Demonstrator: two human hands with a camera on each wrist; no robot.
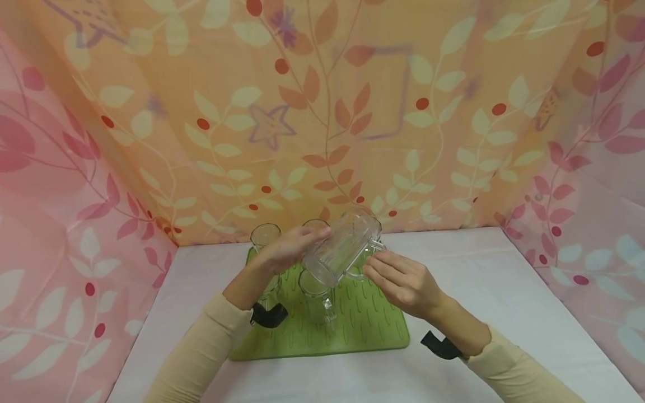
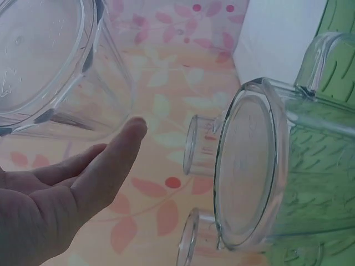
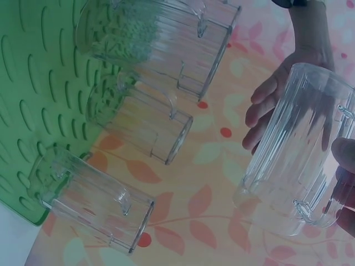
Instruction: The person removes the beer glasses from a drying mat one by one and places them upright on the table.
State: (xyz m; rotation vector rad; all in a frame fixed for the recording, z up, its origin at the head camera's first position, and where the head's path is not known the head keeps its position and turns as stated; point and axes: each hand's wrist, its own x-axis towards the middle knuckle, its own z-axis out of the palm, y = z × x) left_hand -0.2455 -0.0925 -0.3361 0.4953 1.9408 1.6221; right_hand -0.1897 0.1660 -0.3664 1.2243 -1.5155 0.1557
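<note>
A clear ribbed glass mug (image 1: 345, 246) is held tilted above the green mat by my right hand (image 1: 403, 281), whose fingers grip its handle. My left hand (image 1: 288, 250) lies along the mug's other side with its fingers extended. In the left wrist view the left hand (image 2: 61, 194) reaches toward the mug's base (image 2: 41, 61); exact contact is hard to tell. The right wrist view has the left hand partly behind the mug (image 3: 294, 149), and fingertips of the right hand (image 3: 346, 183) at the handle.
Several similar clear mugs, bases up, stand on the green ridged mat (image 1: 373, 322), including a front one (image 1: 316, 305) below the held mug and a back-left one (image 1: 265, 234). White cloth (image 1: 463, 268) surrounds the mat. A patterned curtain (image 1: 322, 112) rises behind.
</note>
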